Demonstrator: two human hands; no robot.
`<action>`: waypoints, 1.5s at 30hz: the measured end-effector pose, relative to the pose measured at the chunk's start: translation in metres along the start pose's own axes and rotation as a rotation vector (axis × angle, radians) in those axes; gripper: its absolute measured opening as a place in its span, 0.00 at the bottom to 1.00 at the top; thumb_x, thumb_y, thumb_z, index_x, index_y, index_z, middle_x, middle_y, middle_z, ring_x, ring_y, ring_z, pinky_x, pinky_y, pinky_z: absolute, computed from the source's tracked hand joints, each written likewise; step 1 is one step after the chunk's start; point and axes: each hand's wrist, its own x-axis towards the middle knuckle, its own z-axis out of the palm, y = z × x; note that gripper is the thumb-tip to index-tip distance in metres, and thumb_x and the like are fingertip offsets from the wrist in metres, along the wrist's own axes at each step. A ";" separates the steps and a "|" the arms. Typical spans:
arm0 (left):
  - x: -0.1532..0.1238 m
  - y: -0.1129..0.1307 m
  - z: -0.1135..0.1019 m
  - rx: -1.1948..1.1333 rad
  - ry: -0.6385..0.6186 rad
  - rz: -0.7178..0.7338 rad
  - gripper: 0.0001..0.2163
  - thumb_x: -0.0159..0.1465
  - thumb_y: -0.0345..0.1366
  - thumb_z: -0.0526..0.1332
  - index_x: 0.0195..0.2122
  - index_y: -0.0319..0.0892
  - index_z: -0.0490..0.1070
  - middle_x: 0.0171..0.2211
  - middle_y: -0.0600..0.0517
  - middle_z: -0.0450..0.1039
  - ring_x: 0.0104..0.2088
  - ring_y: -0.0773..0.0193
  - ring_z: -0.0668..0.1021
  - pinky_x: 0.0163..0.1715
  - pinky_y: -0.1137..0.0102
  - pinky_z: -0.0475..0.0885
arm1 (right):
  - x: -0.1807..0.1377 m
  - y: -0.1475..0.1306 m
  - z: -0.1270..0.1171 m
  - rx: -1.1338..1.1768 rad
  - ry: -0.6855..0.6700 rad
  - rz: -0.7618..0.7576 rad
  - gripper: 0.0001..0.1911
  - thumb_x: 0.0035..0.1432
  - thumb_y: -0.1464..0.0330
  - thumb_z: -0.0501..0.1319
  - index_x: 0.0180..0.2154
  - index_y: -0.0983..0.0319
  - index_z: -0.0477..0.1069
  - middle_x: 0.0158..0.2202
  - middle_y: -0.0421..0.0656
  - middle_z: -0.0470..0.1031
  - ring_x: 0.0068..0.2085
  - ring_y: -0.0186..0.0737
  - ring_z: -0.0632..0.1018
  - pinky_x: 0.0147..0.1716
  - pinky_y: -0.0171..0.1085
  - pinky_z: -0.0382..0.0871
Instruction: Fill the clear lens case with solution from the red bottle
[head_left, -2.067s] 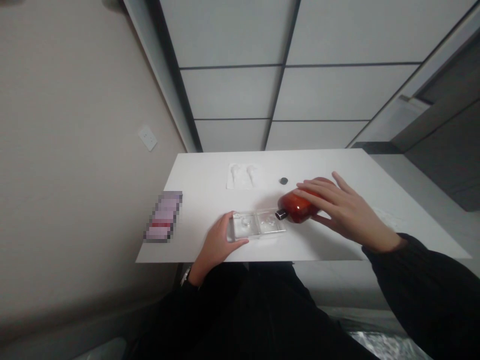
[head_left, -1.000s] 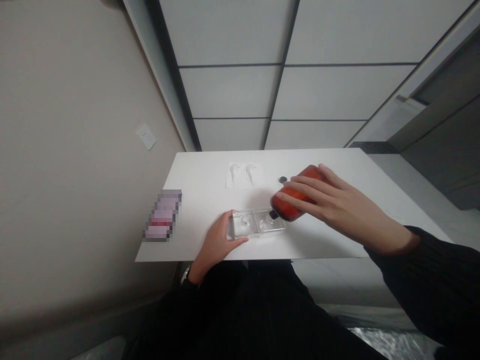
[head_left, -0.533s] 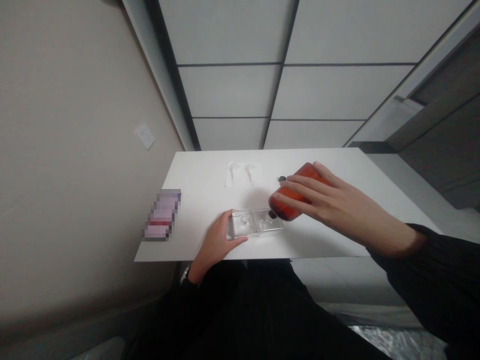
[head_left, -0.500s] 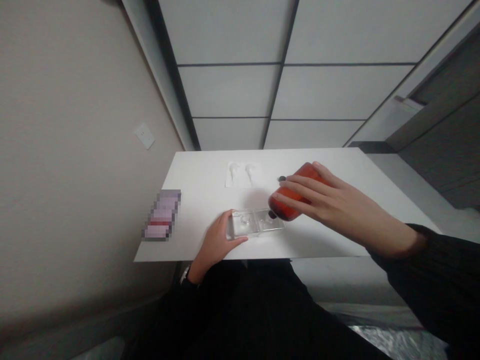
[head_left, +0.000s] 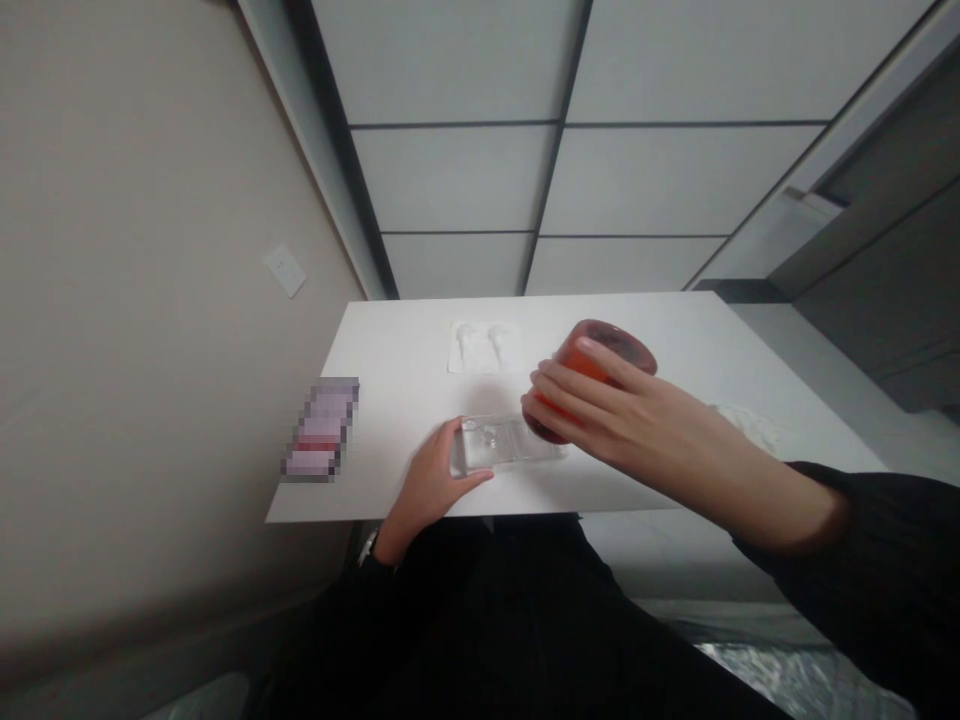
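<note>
My left hand (head_left: 433, 478) grips the left end of a clear plastic case (head_left: 517, 445), with fingers on the far side and thumb on the near side. The case lies flat on the white table, and a divider splits it into sections. A small clear round piece (head_left: 490, 437) shows in its left section. Above the case's right end, my right hand (head_left: 607, 400) is wrapped over a translucent red-orange bottle (head_left: 619, 345), holding it tilted down to the left. Fingers hide much of the bottle, and its lower end covers part of the case.
A flat white sheet (head_left: 480, 348) with two pale shapes lies at the back of the white table (head_left: 405, 350). To the left is a blurred pink box (head_left: 321, 430). Something clear and crinkled (head_left: 750, 425) lies behind my right wrist. Wall at left, panelled doors behind.
My right hand has shifted slightly left and turned the bottle, so more of its upper end shows. The two small dark spots near it are out of sight. My left hand stays on the case.
</note>
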 end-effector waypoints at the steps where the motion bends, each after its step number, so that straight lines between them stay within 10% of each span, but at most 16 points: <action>1: 0.000 0.000 0.000 0.001 0.000 -0.001 0.33 0.61 0.37 0.76 0.65 0.45 0.65 0.63 0.41 0.75 0.63 0.43 0.77 0.66 0.47 0.71 | 0.001 -0.001 -0.001 -0.005 -0.016 -0.003 0.26 0.66 0.81 0.59 0.61 0.57 0.76 0.59 0.45 0.81 0.67 0.51 0.76 0.74 0.58 0.64; 22: 0.001 -0.006 0.001 -0.042 0.004 0.024 0.33 0.62 0.38 0.76 0.65 0.45 0.65 0.64 0.40 0.74 0.65 0.41 0.76 0.68 0.47 0.70 | -0.013 -0.002 0.012 0.193 0.122 0.192 0.25 0.69 0.81 0.59 0.62 0.56 0.73 0.59 0.45 0.80 0.65 0.52 0.77 0.76 0.60 0.58; 28: 0.000 -0.005 -0.001 -0.065 0.007 0.086 0.42 0.61 0.37 0.77 0.72 0.48 0.55 0.69 0.39 0.67 0.70 0.41 0.72 0.70 0.45 0.67 | -0.047 0.003 0.057 0.331 0.083 0.409 0.31 0.65 0.80 0.62 0.67 0.56 0.70 0.64 0.51 0.77 0.66 0.61 0.76 0.71 0.76 0.54; 34: 0.006 0.030 -0.025 0.003 -0.027 0.204 0.46 0.63 0.41 0.76 0.76 0.51 0.50 0.74 0.39 0.59 0.73 0.41 0.66 0.73 0.43 0.61 | -0.079 -0.013 0.103 0.976 0.319 0.801 0.34 0.59 0.67 0.74 0.65 0.49 0.72 0.67 0.45 0.76 0.70 0.63 0.71 0.74 0.74 0.42; 38: 0.027 0.052 -0.026 0.097 -0.105 0.248 0.44 0.60 0.42 0.79 0.74 0.50 0.57 0.72 0.40 0.66 0.71 0.39 0.70 0.72 0.44 0.64 | -0.096 -0.045 0.130 1.125 0.459 1.009 0.39 0.58 0.53 0.75 0.67 0.53 0.67 0.68 0.51 0.74 0.68 0.63 0.73 0.70 0.67 0.62; 45: 0.050 0.058 -0.006 0.196 -0.184 0.213 0.51 0.54 0.39 0.83 0.74 0.50 0.56 0.61 0.42 0.78 0.59 0.40 0.80 0.61 0.46 0.73 | -0.108 -0.094 0.168 1.273 0.595 1.203 0.42 0.58 0.50 0.74 0.67 0.55 0.63 0.67 0.54 0.72 0.67 0.61 0.75 0.69 0.61 0.67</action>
